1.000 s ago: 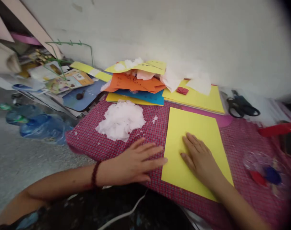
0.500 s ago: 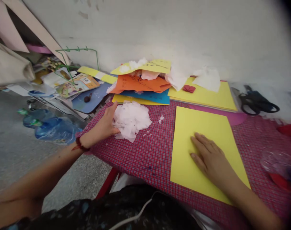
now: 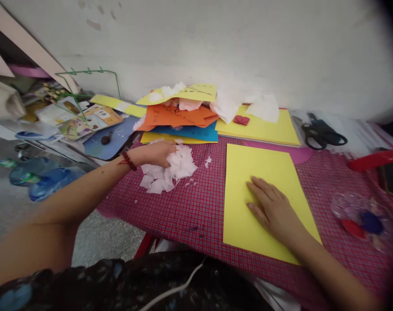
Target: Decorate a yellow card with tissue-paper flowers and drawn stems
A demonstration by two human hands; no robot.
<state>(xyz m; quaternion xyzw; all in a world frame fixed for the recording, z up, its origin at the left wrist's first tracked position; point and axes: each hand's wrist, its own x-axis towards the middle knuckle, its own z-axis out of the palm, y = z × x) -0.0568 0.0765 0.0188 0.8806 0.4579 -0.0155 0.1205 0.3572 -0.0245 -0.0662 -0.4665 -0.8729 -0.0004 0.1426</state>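
A loose heap of torn white paper scraps (image 3: 182, 164) lies on the checked tablecloth. My left hand (image 3: 160, 153), with a dark red bead bracelet at the wrist, has its fingers curled down into the heap and closed on some scraps; the fingertips are partly hidden. Farther right, a sheet of yellow paper (image 3: 238, 164) lies flat. Resting on it palm down is my right hand (image 3: 274, 211), fingers stretched out and holding nothing. A few tiny white bits (image 3: 208, 162) sit between the heap and the yellow sheet.
Behind the heap, orange (image 3: 180, 116), blue and yellow folded papers are stacked against the wall. Black scissors (image 3: 322, 131) lie at the back right, and a clear plastic container (image 3: 355, 211) at the right. Left of the table are books (image 3: 93, 121) and large blue bottles (image 3: 54, 181).
My left hand has gone from the heap's left edge, fingers spread, to over it with fingers curled in; scraps have spread toward the near left. My right hand stays flat on the yellow sheet.
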